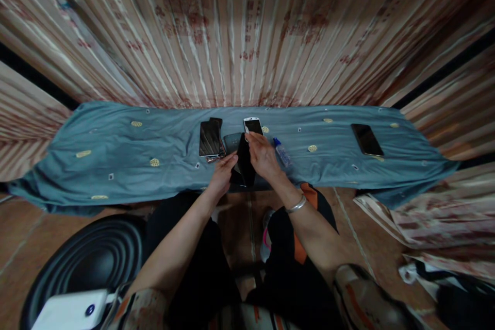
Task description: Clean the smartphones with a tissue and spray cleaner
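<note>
A black phone (245,162) is tilted at the front edge of the cloth-covered table. My left hand (223,172) grips its left side, thumb on top. At the phone's upper right, my right hand (263,155) is closed in a pinch; a small pale tip shows by the fingers, too small to name. Just beyond lies a white phone (253,125) with a dark screen, partly covered by my right fingers. A flat grey, phone-sized piece (232,141) lies behind my left hand. Right of my right hand lies a small clear bottle (283,153) with a blue cap.
Stacked dark phones (210,138) lie left of my hands on the blue patterned cloth (174,139). Another dark phone (367,139) is far right. Pleated curtains (232,36) hang behind. Below left stand a black round ridged object (93,252) and a white box-like device (71,310).
</note>
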A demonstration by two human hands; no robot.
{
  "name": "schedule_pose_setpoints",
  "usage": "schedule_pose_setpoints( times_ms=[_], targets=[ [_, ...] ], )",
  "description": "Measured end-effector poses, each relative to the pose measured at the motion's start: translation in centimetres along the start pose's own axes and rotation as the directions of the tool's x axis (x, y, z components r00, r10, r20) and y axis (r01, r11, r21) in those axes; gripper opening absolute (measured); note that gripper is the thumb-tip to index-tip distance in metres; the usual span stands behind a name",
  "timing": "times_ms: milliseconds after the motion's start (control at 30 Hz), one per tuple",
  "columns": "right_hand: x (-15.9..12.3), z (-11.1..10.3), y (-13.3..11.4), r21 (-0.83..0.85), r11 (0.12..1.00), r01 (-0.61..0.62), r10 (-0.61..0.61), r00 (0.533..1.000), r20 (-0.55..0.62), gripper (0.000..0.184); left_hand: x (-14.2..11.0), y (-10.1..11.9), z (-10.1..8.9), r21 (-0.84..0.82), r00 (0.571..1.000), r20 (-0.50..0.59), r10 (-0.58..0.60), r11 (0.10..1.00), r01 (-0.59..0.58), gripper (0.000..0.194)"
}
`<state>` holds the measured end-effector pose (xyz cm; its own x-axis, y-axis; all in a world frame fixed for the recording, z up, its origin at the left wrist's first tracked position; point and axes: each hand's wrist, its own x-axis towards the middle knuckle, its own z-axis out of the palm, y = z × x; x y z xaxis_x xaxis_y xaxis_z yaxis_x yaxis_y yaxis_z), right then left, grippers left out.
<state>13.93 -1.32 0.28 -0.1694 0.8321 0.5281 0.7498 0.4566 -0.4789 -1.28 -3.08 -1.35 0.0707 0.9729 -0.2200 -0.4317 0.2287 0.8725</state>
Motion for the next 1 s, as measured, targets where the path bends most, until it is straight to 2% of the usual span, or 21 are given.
schedule_pose_setpoints(
  times_ms=[100,233,367,600,867,1000],
  targets=[
    [0.1,0.3,-0.5,0.031,0.999,0.036,-0.036,0.999,0.021,0.048,0.1,-0.4,-0.1,0.001,1.000,0.022,0.014,1.000,-0.014,0.037],
    [0.0,0.7,-1.1,0.065,0.996,0.065,-0.070,0.995,0.066,0.052,0.3,-0.3,-0.4,-0.019,1.000,-0.026,0.000,1.000,0.000,0.039],
    [-0.3,0.7,-1.3,0.075,0.994,0.084,-0.093,0.988,0.122,0.052,0.4,0.0,-0.7,-0.044,1.000,-0.017,-0.009,0.999,0.008,0.042],
    [-0.2,0.5,-0.9,0.042,0.996,0.076,-0.078,0.995,0.054,0.051,0.2,-0.2,-0.3,-0.025,1.000,-0.009,0.005,1.000,-0.005,0.037],
    [-0.6,0.6,-1.8,0.076,0.985,0.152,-0.161,0.977,0.141,0.046,0.6,0.4,-0.6,-0.035,1.000,-0.012,0.029,0.999,-0.029,0.040],
    [-0.5,0.4,-1.7,0.062,0.991,0.120,-0.127,0.984,0.122,0.047,0.6,0.2,-0.5,-0.023,1.000,-0.017,0.013,1.000,-0.014,0.040]
  ],
)
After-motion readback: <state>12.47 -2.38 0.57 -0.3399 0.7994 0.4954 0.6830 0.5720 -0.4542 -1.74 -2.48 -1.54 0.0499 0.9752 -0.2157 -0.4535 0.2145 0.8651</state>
